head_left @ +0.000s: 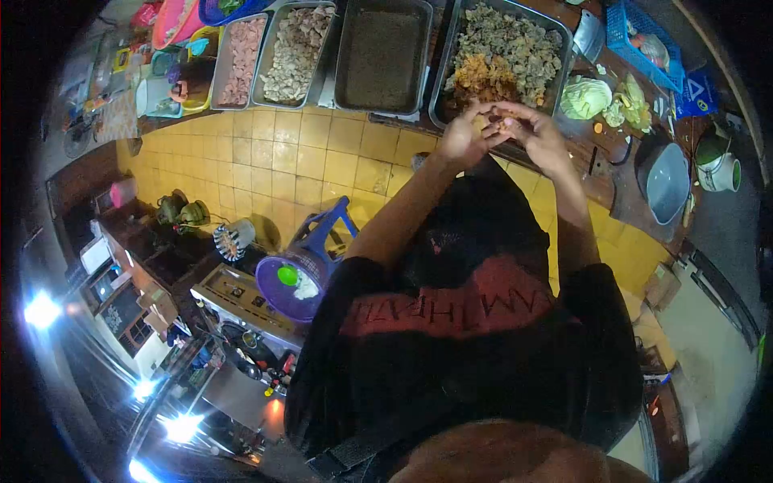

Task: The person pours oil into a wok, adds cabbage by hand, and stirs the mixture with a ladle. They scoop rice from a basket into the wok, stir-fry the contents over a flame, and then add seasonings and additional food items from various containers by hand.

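Note:
A metal tray (440, 90) holds a crumbly grey-brown food mixture (515, 40), with an orange-brown, paste-like portion (485, 76) toward its near side. Over the tray's near edge my left hand (467, 138) and my right hand (541, 138) come together, fingers curled and fingertips meeting. Small orange-brown bits show on or between the fingers; whether they form one piece I cannot make out. The inner sides of both hands are partly hidden.
Left of this tray stand a dark tray (383, 101), a tray of pale chunks (291, 60) and a tray of pink meat (240, 64). Cabbage (586, 98), a grey basin (665, 185) and a blue basket (640, 44) are to the right. Behind me, a purple basin (274, 302) rests on a blue stool (342, 217).

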Tool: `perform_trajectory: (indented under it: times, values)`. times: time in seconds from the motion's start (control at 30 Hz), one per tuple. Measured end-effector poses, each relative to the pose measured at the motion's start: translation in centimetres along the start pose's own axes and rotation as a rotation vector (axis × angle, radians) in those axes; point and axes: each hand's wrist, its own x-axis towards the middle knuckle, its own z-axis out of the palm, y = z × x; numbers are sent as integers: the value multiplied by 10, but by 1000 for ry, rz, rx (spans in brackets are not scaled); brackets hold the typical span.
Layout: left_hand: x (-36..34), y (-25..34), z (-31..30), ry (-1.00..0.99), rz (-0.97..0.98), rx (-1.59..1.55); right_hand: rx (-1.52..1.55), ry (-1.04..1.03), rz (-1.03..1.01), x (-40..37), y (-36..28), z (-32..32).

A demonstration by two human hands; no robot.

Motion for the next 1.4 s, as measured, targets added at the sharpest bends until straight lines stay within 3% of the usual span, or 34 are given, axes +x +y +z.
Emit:
perform_trajectory:
  times: [0.1, 0.17, 0.27, 0.37, 0.43, 0.47, 0.5, 0.57, 0.63, 0.7, 0.83, 0.87, 0.9, 0.93, 0.97, 1.0, 1.03, 1.07, 1.1, 1.2, 1.23, 1.3, 1.33, 1.4]
  values:
    - [-1, 3, -2, -107, 50, 82, 160, 33, 82, -1, -3, 0]
    - [-1, 7, -3, -79, 13, -17, -326, 143, -98, -6, -20, 1]
    - [-4, 11, 5, -56, 0, -71, -281, 122, -97, -2, -14, 5]
    - [0, 15, -2, -206, -45, -144, -89, 133, 26, 1, -20, 8]
    - [1, 18, -3, -98, -31, -179, -456, 359, 23, 3, -22, 1]
    - [-1, 20, -3, -78, -23, -179, -586, 379, -106, 10, 12, -9]
    - [-2, 22, -3, -81, -25, -179, -586, 382, -106, 16, 29, -12]
    - [-5, 24, -3, 50, 38, -94, -1116, 138, 264, 22, 51, -12]
    - [-8, 27, -5, 64, 54, -33, -1142, 134, 276, 16, 66, -1]
    - [-8, 26, -13, 56, 86, 7, -1186, 268, 37, 13, 75, 5]
    - [-7, 21, -30, 92, 151, 158, -1195, 247, 197, 17, 82, -5]
    - [-6, 20, -37, 11, 343, 565, -1192, 251, 201, 16, 84, -7]
    - [-5, 20, -39, -76, 534, 972, -1078, 323, 4, 13, 82, -8]
    - [-3, 20, -41, -78, 534, 974, -959, 391, -192, 13, 78, -9]
    - [-2, 19, -43, 5, 406, 740, -959, 391, -193, 10, 75, -10]
    - [-2, 18, -43, 87, 276, 504, -600, 312, -141, 4, 53, -6]
    - [-3, 20, -33, 90, 277, 504, -243, 228, -89, 0, 31, 0]
    - [-5, 25, -13, 222, 109, 293, 72, 238, 10, -1, 15, 9]
    - [-6, 27, -4, 350, -60, 79, 76, 237, 11, 0, 11, 8]
    - [-3, 24, -3, 208, -84, 92, -685, 339, -137, 15, 30, -2]
    - [-1, 24, -6, 206, -82, 92, -686, 340, -140, 23, 42, 0]
    - [1, 21, -20, 157, -27, 135, -1013, 268, 85, 31, 50, 5]
    - [1, 19, -26, 160, -22, 134, -1027, 247, 214, 32, 44, 11]
    - [-4, 20, -31, 197, -12, 130, -1025, 286, 170, 32, 49, 14]
